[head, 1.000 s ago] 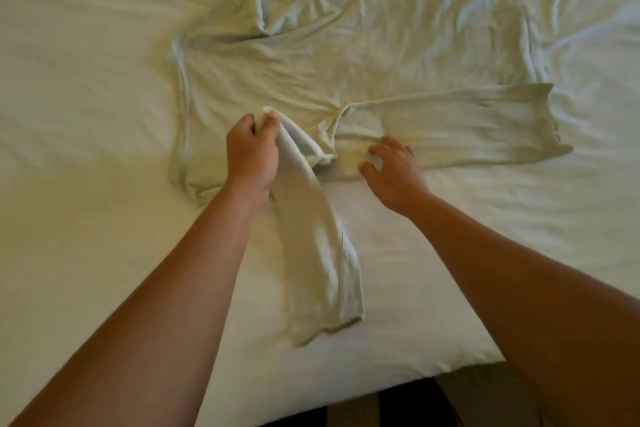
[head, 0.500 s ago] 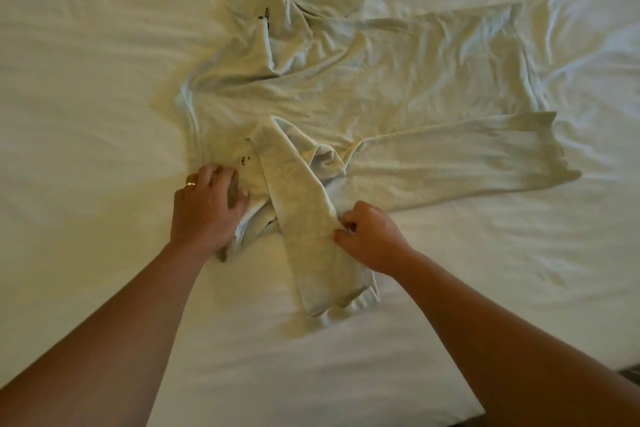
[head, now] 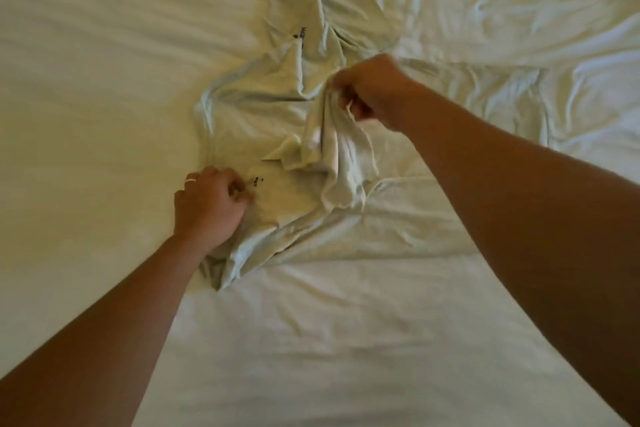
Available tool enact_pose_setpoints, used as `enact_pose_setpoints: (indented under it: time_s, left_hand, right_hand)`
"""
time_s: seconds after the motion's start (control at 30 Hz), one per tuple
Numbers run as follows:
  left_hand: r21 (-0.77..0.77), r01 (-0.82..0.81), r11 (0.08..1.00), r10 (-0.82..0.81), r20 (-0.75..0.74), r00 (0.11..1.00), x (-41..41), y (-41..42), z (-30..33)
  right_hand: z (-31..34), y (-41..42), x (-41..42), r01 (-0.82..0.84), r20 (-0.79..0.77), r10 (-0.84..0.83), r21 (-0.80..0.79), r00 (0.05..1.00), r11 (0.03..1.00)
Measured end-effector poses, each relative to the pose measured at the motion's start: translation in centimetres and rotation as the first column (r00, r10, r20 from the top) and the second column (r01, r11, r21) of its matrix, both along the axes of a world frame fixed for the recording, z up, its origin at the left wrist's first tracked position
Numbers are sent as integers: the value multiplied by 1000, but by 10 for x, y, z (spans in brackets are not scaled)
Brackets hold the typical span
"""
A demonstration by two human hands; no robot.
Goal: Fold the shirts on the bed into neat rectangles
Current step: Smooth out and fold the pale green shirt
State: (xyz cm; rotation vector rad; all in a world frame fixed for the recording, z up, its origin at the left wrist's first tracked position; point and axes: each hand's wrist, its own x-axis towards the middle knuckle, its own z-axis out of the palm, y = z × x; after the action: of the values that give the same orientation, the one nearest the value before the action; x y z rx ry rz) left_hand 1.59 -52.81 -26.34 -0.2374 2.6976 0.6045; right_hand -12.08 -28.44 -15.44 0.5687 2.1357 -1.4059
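On the white bed (head: 104, 87) the pale shirt (head: 242, 107) lies rumpled, its near corner pinched by the left hand (head: 207, 208) while the right hand (head: 370, 90) grips a lifted sleeve (head: 332, 149), which should be drawn taut and laid flat across the body.

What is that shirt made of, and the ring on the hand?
The shirt looks like soft knit cloth, maybe cotton jersey, pale and matte: it droops and bunches in limp folds where the right hand lifts it. The ring on the left hand looks like smooth, pale metal with a slight shine; which metal cannot be told.
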Motion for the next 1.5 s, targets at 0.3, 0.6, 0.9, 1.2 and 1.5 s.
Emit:
enact_pose_setpoints:
  time_s: [0.3,0.6,0.9,1.2,1.5]
  left_hand:
    - [74,-174,982,159,177,971,-22,1,8]
    - [-124,-59,991,86,227,970,4,13,20]
    - [360,-474,804,488,57,871,8,6,26]
    - [237,-454,859,397,253,882,52,-19,32]
    - [374,-491,787,394,308,866,72,-28,27]
  right_hand:
    - [-40,-28,1,-136,-263,133,8,956,991]
    - [-82,-76,60,-693,-50,770,402,637,599]
    - [-59,-96,28,-575,-36,768,641,639,508]
    - [-66,-119,40,-835,140,943,515,303,192]
    - [-83,-115,33,-627,-75,761,518,644,582]
